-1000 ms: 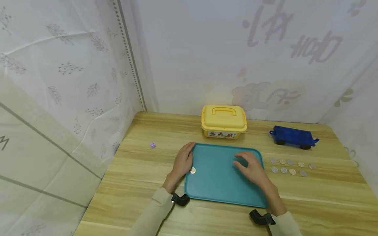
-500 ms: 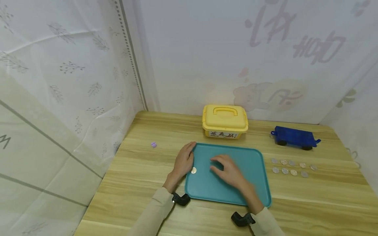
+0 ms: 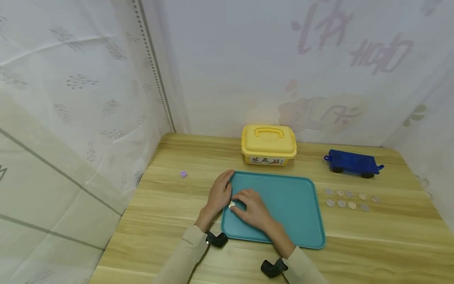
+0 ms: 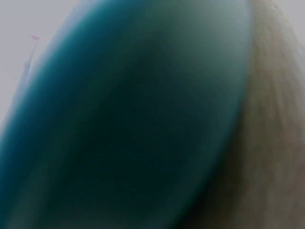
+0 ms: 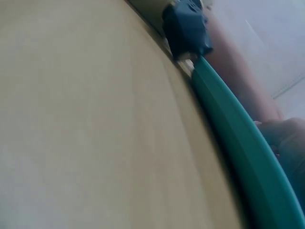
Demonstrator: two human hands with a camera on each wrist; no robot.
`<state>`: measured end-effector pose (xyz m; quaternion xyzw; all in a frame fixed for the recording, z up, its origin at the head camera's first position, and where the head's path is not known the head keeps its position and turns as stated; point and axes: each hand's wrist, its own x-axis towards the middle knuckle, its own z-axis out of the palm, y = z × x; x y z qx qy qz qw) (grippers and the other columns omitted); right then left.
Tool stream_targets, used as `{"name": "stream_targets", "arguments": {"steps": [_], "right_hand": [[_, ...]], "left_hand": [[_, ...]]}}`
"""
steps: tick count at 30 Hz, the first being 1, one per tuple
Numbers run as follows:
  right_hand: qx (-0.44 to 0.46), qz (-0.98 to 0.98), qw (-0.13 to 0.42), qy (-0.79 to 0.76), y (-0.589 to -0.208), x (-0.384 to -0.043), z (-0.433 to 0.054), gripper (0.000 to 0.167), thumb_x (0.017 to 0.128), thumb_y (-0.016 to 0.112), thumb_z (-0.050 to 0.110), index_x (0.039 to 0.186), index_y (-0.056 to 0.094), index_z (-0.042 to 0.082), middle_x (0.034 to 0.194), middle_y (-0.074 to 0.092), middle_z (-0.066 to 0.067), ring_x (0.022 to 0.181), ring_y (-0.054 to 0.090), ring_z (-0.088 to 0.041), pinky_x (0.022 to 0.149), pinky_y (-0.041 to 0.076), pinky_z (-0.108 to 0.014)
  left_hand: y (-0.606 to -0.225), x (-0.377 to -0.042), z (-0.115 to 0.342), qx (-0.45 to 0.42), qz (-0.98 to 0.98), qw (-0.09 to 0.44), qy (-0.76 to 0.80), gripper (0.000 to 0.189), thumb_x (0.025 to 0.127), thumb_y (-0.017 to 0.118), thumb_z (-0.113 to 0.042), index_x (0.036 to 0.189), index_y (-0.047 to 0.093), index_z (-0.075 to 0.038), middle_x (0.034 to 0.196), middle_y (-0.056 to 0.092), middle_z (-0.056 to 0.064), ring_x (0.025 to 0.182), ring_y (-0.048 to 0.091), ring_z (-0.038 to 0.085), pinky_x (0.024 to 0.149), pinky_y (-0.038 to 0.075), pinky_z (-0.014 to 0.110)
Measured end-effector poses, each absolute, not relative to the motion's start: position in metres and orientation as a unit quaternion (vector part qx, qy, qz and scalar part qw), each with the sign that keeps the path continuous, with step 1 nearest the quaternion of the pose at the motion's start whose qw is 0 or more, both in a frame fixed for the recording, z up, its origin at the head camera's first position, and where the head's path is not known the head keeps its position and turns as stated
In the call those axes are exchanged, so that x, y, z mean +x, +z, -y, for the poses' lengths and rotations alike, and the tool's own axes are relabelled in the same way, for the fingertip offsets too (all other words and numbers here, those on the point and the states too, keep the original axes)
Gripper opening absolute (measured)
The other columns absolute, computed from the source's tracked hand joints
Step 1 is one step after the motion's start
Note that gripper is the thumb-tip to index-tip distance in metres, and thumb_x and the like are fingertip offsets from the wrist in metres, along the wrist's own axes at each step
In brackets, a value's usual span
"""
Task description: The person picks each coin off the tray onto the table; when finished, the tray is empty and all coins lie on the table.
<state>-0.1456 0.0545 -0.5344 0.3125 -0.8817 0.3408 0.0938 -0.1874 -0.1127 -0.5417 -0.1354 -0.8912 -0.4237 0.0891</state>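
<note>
A teal tray [image 3: 294,205] lies on the wooden table. My left hand [image 3: 219,193] rests along its left edge, fingers reaching to the far left corner. Just inside that edge is a single shiny coin [image 3: 231,204], partly between the thumb and fingers of my right hand [image 3: 253,209], which are spread apart around it. In the left wrist view the tray [image 4: 143,119] is a close, blurred teal shape. The right wrist view has the tray's side [image 5: 238,138] running down at a slant, with part of a hand [image 5: 293,148] beyond it.
Behind the tray stands a yellow lidded box [image 3: 269,142] with a handle. A blue toy wagon [image 3: 354,162] is at the back right. Several coins [image 3: 351,205] lie in two rows right of the tray. A small purple block [image 3: 183,174] sits at the left.
My right hand has moved left across the tray, from its right side to the coin at the left edge. The left hand has stayed in place.
</note>
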Motion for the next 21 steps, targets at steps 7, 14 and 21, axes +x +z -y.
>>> {"name": "stream_targets", "arguments": {"steps": [7,14,21], "right_hand": [[0.326,0.893,0.110,0.291,-0.5384,-0.1436,-0.0462,0.027,0.089,0.075,0.035,0.107,0.075,0.016,0.108,0.067,0.001,0.102,0.057,-0.018,0.085,0.045,-0.038],[0.310,0.891,0.123,0.309,-0.5407,-0.1412,-0.0489,0.020,0.087,0.078,0.029,0.102,0.075,0.017,0.101,0.064,0.002,0.095,0.055,-0.017,0.083,0.045,-0.036],[0.286,0.903,0.102,0.304,-0.5423,-0.1417,-0.0507,0.023,0.091,0.073,0.029,0.109,0.074,0.015,0.098,0.062,0.001,0.089,0.052,-0.016,0.080,0.044,-0.035]], "left_hand": [[-0.5389,-0.1852,0.1152,-0.137,0.887,0.096,-0.431,0.045,0.100,0.044,-0.001,0.144,0.049,0.002,0.149,0.050,0.018,0.140,0.044,0.037,0.114,0.039,0.053],[-0.5397,-0.1865,0.1119,-0.140,0.890,0.090,-0.426,0.046,0.100,0.043,-0.002,0.145,0.049,0.001,0.149,0.050,0.017,0.141,0.044,0.034,0.115,0.039,0.051],[-0.5423,-0.1883,0.1128,-0.137,0.890,0.083,-0.426,0.047,0.099,0.044,-0.002,0.145,0.049,0.000,0.150,0.049,0.016,0.142,0.043,0.032,0.117,0.038,0.050]]}}
